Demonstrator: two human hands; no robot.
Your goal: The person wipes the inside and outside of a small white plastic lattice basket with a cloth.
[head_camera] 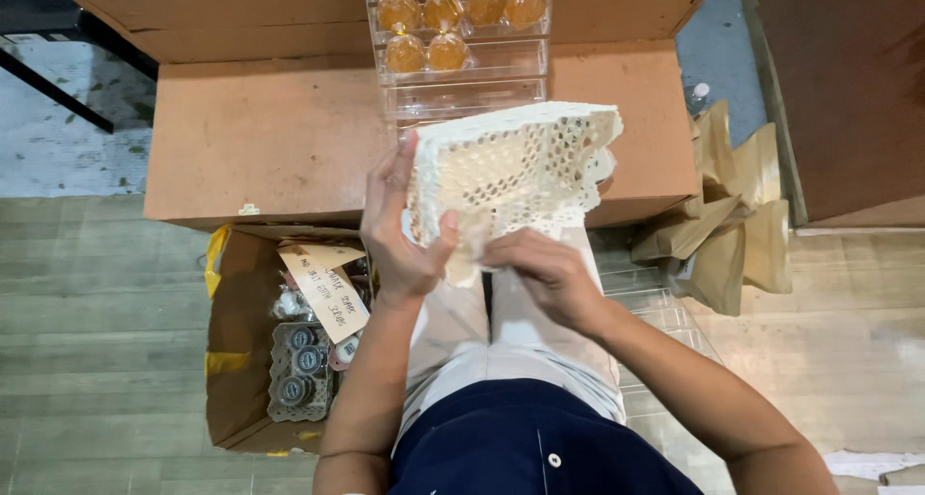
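Observation:
A cream crocheted lace piece [515, 168], folded into a pouch-like shape, is held up in front of me over my lap. My left hand [400, 230] grips its left edge, thumb pressed on the front. At the lower edge of the lace, my right hand [544, 269] pinches it with its fingers curled. Beyond the lace, a clear acrylic rack [462, 71] with several small amber-filled bottles [424, 50] stands on a flat cardboard surface [279, 134].
An open cardboard box [241, 341] on the floor at my left holds several small lidded jars and a brown paper tag. Brown paper bags [732, 225] lean at the right. A clear plastic tray [665, 312] lies beside my right leg. Wooden floor lies below.

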